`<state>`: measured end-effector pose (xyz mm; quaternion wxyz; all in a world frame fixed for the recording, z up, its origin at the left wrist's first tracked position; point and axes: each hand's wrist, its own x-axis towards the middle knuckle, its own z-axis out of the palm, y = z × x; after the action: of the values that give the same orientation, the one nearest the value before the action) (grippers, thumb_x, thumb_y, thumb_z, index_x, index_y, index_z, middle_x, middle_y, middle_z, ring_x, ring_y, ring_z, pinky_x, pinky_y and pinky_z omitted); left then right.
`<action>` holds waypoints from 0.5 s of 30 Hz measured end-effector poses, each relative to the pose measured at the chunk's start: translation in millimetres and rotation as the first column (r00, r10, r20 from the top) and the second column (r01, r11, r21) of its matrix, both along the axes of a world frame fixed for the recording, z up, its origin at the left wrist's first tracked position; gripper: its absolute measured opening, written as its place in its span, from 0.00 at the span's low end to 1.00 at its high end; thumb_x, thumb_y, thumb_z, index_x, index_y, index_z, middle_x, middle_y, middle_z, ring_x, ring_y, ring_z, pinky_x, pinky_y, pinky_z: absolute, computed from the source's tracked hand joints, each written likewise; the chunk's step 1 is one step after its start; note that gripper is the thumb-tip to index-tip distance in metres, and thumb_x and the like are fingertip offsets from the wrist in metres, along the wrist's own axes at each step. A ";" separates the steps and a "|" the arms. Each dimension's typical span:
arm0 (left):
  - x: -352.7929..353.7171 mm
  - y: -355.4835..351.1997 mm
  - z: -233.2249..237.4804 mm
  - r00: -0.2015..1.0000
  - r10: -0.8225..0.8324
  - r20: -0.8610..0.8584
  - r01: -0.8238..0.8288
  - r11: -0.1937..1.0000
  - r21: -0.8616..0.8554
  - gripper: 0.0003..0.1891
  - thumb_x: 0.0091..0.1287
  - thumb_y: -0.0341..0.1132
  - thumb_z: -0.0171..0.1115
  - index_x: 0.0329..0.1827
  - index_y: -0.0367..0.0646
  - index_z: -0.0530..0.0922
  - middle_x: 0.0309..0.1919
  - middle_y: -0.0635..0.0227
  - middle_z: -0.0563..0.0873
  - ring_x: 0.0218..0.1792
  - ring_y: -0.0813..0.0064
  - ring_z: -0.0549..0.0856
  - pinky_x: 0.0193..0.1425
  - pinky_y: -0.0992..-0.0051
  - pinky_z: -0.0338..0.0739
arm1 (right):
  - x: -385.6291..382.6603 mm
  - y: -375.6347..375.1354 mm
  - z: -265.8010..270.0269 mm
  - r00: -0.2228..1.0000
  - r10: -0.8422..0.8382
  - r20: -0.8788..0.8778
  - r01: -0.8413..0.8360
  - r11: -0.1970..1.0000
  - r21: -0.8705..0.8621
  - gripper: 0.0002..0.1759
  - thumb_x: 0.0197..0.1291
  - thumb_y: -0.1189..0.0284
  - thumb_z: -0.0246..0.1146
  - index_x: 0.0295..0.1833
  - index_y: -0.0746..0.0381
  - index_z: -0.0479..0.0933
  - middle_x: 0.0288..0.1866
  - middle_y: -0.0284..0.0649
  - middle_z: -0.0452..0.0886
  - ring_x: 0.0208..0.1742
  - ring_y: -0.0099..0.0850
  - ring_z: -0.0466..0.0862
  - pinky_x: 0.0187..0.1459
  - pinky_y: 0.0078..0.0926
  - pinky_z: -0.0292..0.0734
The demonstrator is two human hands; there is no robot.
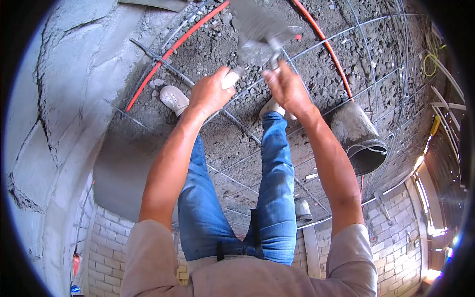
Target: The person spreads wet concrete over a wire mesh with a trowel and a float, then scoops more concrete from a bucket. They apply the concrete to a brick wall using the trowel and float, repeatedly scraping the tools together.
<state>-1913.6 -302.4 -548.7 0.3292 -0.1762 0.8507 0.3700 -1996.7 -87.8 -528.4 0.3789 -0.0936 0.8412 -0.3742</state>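
Observation:
My left hand [212,93] is closed around a pale handle [232,77] that sticks out past my thumb. My right hand [286,87] pinches the metal neck of a grey trowel [260,24], just below its blade. Wet grey mortar [255,52] clings to the underside of the blade. Both hands are held out in front of me, close together, above my feet. Whether the pale handle belongs to this trowel I cannot tell. My blue jeans [277,188] and pale shoes [174,98] show below the hands.
A mortar-caked bucket [360,141] stands to the right of my legs. Steel mesh [376,84] and red conduit [170,52] lie over the gravel floor. A rough plastered block wall [54,109] rises at the left. A small can [303,210] sits near a brick wall [111,242].

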 end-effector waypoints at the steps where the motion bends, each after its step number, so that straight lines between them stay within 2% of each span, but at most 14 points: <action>1: -1.5 1.0 2.6 1.000 0.001 -0.003 -0.001 1.000 -0.001 0.17 0.59 0.40 0.66 0.49 0.49 0.74 0.36 0.50 0.87 0.42 0.43 0.85 0.43 0.50 0.79 | 5.1 4.3 -11.7 0.984 0.177 0.000 -0.177 0.984 0.027 0.21 0.70 0.56 0.60 0.43 0.65 0.70 0.26 0.53 0.80 0.32 0.54 0.84 0.34 0.45 0.75; 3: -0.2 1.6 5.7 0.990 -0.133 0.048 0.135 0.990 -0.046 0.17 0.59 0.40 0.65 0.50 0.49 0.75 0.35 0.50 0.87 0.41 0.43 0.85 0.43 0.49 0.79 | 1.3 -2.7 -5.6 0.975 0.221 0.016 -0.220 0.975 -0.023 0.21 0.70 0.55 0.60 0.43 0.65 0.70 0.26 0.53 0.80 0.32 0.53 0.85 0.33 0.45 0.75; 6: 8.6 0.3 -4.6 0.994 -0.102 0.034 0.103 0.993 -0.049 0.17 0.59 0.40 0.66 0.50 0.51 0.76 0.35 0.51 0.87 0.41 0.43 0.86 0.44 0.49 0.79 | 0.8 -10.7 6.1 0.995 -0.094 0.044 0.095 0.996 -0.003 0.21 0.69 0.55 0.61 0.43 0.65 0.70 0.28 0.56 0.81 0.34 0.55 0.85 0.34 0.46 0.76; 8: 8.8 4.0 -3.4 0.999 -0.040 -0.015 0.040 0.999 -0.036 0.16 0.60 0.38 0.63 0.51 0.48 0.76 0.35 0.50 0.87 0.40 0.46 0.87 0.45 0.49 0.79 | 16.3 -9.8 -0.5 0.995 -0.094 0.042 0.096 0.995 -0.032 0.21 0.69 0.56 0.61 0.43 0.65 0.70 0.27 0.55 0.80 0.33 0.54 0.85 0.34 0.45 0.76; 10: 4.3 4.0 -2.5 0.998 -0.067 0.000 0.067 0.997 -0.049 0.16 0.59 0.38 0.63 0.50 0.48 0.76 0.35 0.50 0.87 0.40 0.45 0.87 0.45 0.49 0.79 | 20.8 -6.0 -5.8 0.995 -0.092 0.033 0.094 0.993 -0.075 0.21 0.69 0.56 0.61 0.42 0.65 0.70 0.26 0.53 0.79 0.32 0.53 0.84 0.34 0.44 0.76; 12: 6.0 1.3 -1.6 0.988 -0.154 0.028 0.156 0.984 -0.086 0.15 0.59 0.37 0.63 0.49 0.47 0.75 0.34 0.50 0.88 0.39 0.45 0.87 0.43 0.49 0.79 | 16.9 -5.1 -5.3 0.999 -0.012 0.049 0.015 0.997 -0.071 0.20 0.70 0.57 0.61 0.42 0.66 0.70 0.23 0.50 0.77 0.27 0.45 0.82 0.32 0.43 0.75; 13: 8.4 -0.8 -2.5 0.988 -0.148 0.036 0.151 0.985 -0.089 0.15 0.59 0.37 0.63 0.49 0.47 0.75 0.34 0.50 0.88 0.39 0.45 0.87 0.43 0.49 0.79 | 17.1 -5.0 -7.0 0.997 0.033 0.064 -0.029 0.997 -0.068 0.20 0.70 0.57 0.62 0.41 0.66 0.70 0.22 0.49 0.77 0.25 0.42 0.80 0.31 0.42 0.75; 15: 12.1 0.2 -6.4 0.995 -0.101 -0.025 0.098 0.992 -0.074 0.15 0.59 0.37 0.63 0.49 0.47 0.75 0.34 0.50 0.88 0.38 0.44 0.86 0.43 0.49 0.79 | 14.3 -13.4 -5.1 0.967 -0.232 0.102 0.241 0.967 -0.089 0.20 0.70 0.58 0.61 0.41 0.66 0.69 0.23 0.44 0.77 0.26 0.31 0.77 0.30 0.38 0.74</action>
<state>-1901.5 -302.2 -555.0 0.3283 -0.1402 0.8760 0.3243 -1982.4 -101.2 -533.6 0.3642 0.0055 0.8085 -0.4623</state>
